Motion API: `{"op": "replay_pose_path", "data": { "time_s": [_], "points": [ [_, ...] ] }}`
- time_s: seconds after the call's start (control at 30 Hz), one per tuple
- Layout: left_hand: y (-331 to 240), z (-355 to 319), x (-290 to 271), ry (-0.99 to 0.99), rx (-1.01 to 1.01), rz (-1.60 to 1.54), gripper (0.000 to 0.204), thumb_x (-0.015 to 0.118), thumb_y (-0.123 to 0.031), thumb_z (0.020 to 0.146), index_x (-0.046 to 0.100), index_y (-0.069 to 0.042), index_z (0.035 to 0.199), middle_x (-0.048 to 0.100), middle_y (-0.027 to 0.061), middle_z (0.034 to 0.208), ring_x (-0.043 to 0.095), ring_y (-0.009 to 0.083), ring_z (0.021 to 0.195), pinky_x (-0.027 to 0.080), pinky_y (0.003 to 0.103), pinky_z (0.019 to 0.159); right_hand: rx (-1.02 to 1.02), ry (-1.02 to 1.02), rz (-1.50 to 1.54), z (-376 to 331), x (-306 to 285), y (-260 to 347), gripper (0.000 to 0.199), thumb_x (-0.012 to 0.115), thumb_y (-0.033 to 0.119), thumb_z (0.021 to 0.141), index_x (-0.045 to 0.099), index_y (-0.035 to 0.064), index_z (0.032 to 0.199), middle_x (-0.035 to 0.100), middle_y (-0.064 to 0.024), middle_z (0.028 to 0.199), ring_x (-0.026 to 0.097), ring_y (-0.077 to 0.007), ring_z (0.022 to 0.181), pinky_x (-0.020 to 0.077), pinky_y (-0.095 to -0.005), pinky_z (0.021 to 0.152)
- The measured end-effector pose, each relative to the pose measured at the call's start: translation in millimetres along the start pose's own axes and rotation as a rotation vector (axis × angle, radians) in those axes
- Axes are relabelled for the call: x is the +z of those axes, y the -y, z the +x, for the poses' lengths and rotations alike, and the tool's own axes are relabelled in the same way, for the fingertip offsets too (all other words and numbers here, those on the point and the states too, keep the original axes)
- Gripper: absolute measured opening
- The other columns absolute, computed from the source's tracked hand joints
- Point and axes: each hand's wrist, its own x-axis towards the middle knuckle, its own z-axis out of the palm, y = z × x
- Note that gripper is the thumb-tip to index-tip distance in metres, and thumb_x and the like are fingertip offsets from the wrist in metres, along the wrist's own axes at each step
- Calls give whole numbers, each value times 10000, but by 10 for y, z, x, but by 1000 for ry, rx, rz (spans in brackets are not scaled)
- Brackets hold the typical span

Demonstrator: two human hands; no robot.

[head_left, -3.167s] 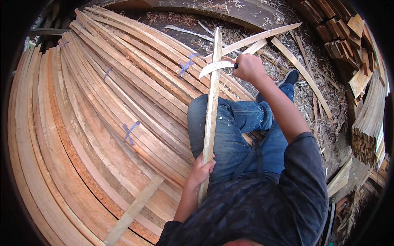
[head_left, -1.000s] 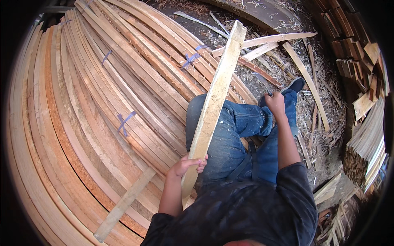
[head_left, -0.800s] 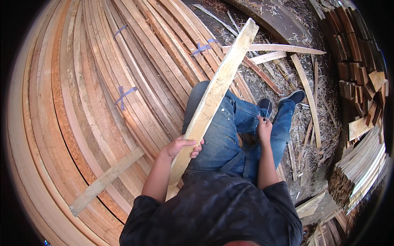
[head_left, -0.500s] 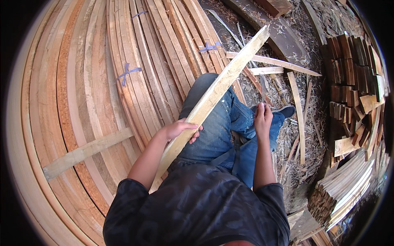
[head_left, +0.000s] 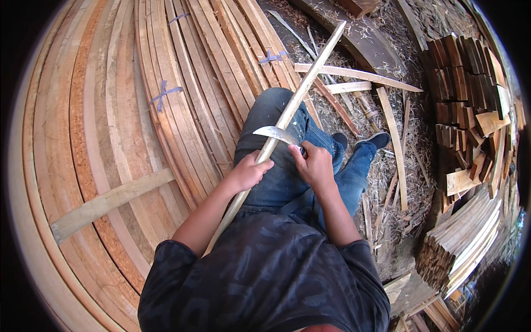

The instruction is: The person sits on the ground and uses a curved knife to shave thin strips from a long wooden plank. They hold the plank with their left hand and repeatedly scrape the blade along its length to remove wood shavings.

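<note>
My left hand (head_left: 250, 172) is closed round a long pale wooden strip (head_left: 296, 103), which runs slantwise from beside my waist, over my thigh, to a tapered far end. The strip shows a narrow side upward. In my closed right hand (head_left: 316, 165) is a curved knife (head_left: 275, 133), its handle mostly hidden by the fingers. The broad, bright blade lies across the strip, a little beyond my left hand, with its tip pointing left.
Long planks (head_left: 123, 116) fill the left side, beside strips bundled with purple ties (head_left: 165, 95). Loose wooden slats (head_left: 391, 145) and shavings cover the ground at right. Farther right are a stack of short wood blocks (head_left: 462, 88) and a bundle of thin strips (head_left: 462, 238).
My right hand has brought the curved knife leftward, onto the strip. The strip has been rolled from its broad face to a narrow side, and my left hand's grip has turned with it.
</note>
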Motion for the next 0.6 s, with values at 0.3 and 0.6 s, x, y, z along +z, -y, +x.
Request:
{"op": "replay_pose_path", "data": {
  "time_s": [0.3,0.6],
  "points": [
    [6,-14,69,-142,106,190,338,601,-286,884,582,37,983,637,192,853,635,292,820,478,372,754,-219,-64,-339,310,-68,-207,613,627,628,814,543,70,577,567,-119,502,609,-329,485,485,-419,466],
    [132,-84,122,-180,133,228,307,615,-258,881,550,7,1021,593,132,843,584,238,770,453,352,730,451,-293,-310,1041,-540,-837,724,440,654,918,709,-2,774,659,-234,684,676,-398,684,529,-490,634]
  ]
}}
